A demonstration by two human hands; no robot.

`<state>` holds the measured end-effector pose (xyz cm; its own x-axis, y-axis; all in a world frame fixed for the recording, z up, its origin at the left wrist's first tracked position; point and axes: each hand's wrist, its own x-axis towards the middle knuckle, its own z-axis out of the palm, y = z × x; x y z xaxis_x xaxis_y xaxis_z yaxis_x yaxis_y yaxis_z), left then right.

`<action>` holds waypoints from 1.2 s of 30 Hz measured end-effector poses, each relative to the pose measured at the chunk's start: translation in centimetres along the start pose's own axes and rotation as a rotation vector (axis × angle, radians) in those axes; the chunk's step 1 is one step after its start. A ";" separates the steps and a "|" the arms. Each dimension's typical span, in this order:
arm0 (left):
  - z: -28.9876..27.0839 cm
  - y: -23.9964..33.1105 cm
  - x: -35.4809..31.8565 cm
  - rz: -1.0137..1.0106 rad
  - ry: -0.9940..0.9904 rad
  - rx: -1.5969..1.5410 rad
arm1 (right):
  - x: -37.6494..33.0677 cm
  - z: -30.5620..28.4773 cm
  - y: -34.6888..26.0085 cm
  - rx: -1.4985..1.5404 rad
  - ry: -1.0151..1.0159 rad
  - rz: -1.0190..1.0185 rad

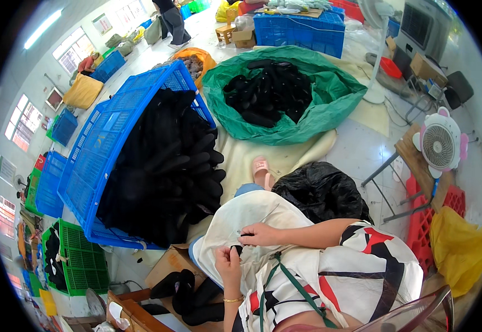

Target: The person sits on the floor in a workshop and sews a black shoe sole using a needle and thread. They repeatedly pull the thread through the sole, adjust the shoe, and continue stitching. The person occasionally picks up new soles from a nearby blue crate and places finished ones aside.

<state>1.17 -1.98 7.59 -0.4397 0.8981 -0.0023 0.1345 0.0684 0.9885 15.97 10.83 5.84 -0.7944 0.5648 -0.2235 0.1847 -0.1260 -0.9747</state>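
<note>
Over the cream cloth (235, 218) on my lap, my left hand (228, 265) is closed in a pinch on a small black piece (236, 249). Just above and to its right, my right hand (262, 234) is also pinched shut, with a bit of something dark at its fingertips, too small to name. The two hands are close together but apart. To the left, a tipped blue crate (99, 160) spills a heap of long black plush pieces (169, 160). More black plush pieces (182, 293) lie in a cardboard box (166, 264) beside my left arm.
A green sack (324, 105) of black pieces stands ahead, with a black plastic bag (324, 188) near my knee. On the right are a small fan (439, 145) on a wooden stand and a yellow bag (462, 249). A green crate (83, 257) is at left; people are far back.
</note>
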 end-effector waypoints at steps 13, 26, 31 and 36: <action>0.5 -1.1 -2.1 -0.110 0.052 -0.338 | 0.0 2.3 -1.0 0.248 0.164 0.062; -1.5 -0.6 -1.9 -0.400 -0.224 -0.555 | -1.5 3.4 -2.0 -0.399 0.191 -0.478; -0.7 -1.8 -2.4 -0.267 -0.197 -0.408 | -2.6 3.8 -2.9 -0.702 0.257 -0.799; -0.4 -3.0 -2.3 -0.203 -0.248 -0.321 | -2.2 3.0 -3.0 -0.887 0.149 -0.888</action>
<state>1.41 -4.43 4.67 -0.1977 0.9599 -0.1986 -0.2323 0.1510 0.9609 15.45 7.55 9.22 -0.7812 0.2673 0.5641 -0.0082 0.8992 -0.4374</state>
